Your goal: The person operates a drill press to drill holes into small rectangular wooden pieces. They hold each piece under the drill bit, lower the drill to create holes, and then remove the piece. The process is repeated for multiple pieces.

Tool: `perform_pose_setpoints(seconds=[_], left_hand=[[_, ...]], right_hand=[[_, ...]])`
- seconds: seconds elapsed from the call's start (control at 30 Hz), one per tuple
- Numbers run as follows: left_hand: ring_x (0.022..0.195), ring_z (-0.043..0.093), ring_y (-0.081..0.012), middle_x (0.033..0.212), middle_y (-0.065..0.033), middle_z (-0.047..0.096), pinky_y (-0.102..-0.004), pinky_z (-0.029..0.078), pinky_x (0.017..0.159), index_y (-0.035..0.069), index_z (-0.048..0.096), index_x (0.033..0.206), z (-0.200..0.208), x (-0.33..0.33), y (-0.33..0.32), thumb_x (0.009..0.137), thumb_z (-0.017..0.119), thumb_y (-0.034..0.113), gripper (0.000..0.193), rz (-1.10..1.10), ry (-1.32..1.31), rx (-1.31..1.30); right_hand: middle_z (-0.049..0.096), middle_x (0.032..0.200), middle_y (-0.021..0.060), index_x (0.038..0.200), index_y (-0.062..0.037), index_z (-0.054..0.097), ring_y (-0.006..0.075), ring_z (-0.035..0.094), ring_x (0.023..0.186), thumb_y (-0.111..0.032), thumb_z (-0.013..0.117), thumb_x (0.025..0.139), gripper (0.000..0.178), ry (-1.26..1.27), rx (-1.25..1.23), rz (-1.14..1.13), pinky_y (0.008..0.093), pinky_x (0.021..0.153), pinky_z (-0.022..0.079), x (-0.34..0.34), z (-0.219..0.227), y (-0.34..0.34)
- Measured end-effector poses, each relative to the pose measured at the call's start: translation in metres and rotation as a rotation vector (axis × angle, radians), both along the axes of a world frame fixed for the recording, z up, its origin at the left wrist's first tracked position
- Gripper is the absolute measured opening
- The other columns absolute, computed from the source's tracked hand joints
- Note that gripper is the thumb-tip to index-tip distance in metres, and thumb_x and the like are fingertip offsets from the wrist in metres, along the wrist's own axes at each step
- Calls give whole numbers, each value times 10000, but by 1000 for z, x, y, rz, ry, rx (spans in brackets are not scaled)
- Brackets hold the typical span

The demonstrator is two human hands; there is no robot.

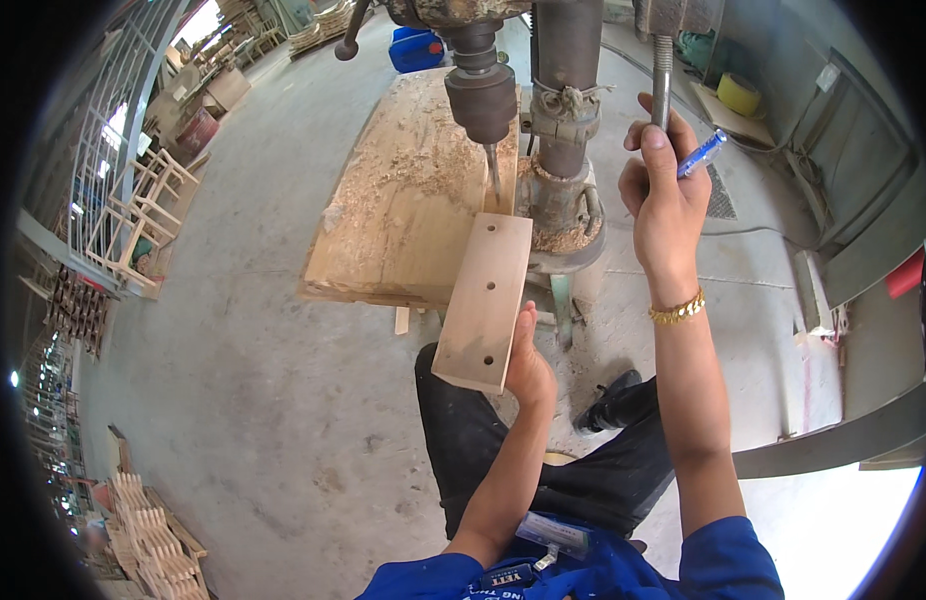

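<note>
3-hole board (473, 316) just left of left hand (531, 368) | left clamped on board's edge | right hand (673, 195) gripping metal rod (663, 80)

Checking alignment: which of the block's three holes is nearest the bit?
The top hole of the wooden block; the middle hole and bottom hole lie lower, farther from the drill bit.

Blue container (416, 50), yellow roll (739, 95), stacked wooden pieces (151, 530)
</note>
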State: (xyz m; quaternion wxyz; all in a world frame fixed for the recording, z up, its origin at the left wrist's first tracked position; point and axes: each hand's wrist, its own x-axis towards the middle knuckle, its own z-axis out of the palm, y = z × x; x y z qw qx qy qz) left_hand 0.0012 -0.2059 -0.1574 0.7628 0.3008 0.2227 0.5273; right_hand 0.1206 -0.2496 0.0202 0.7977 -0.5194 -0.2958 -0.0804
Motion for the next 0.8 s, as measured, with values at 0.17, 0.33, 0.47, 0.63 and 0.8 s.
perform_pose_setpoints(seconds=[0.17, 0.33, 0.47, 0.63, 0.8], left_hand=[[959, 605, -205, 1104, -108, 583, -312, 516, 885, -25, 525, 1168, -11, 6, 0, 854, 616, 10, 329, 43, 154, 69], [1034, 577, -229, 1145, -117, 564, -370, 492, 925, -21, 504, 1197, -22, -6, 7, 832, 642, 26, 393, -50, 103, 77], [1226, 448, -244, 1256, -64, 500, -450, 381, 1025, 44, 440, 1290, -9, -38, 20, 810, 679, 117, 541, -163, -34, 118], [1239, 436, -200, 1307, -9, 474, -434, 353, 1032, 119, 425, 1330, -15, -92, 58, 806, 703, 317, 625, -511, -239, 197], [1223, 448, -184, 1297, -8, 479, -418, 382, 1014, 113, 407, 1342, 1, -97, 60, 764, 757, 270, 693, -635, -399, 98]], right_hand=[[521, 842, 0, 1269, 16, 466, 13, 364, 480, -249, 499, 959, 409, -19, -29, -33, 170, 409, 258, 1, -1, -1], [503, 862, 10, 1279, 26, 450, 22, 350, 470, -258, 490, 963, 426, -4, -37, -44, 176, 394, 233, 0, 0, 2], [528, 813, 0, 1256, 27, 471, 5, 376, 483, -253, 524, 954, 415, -19, -10, -22, 168, 415, 271, 6, -5, -1], [524, 814, -5, 1255, 30, 471, 6, 376, 479, -254, 519, 956, 415, -31, 22, -26, 168, 411, 270, 2, -3, 3], [532, 819, -3, 1252, 31, 472, 6, 379, 477, -250, 516, 956, 410, -21, 19, -28, 168, 411, 274, 3, -3, 2]])
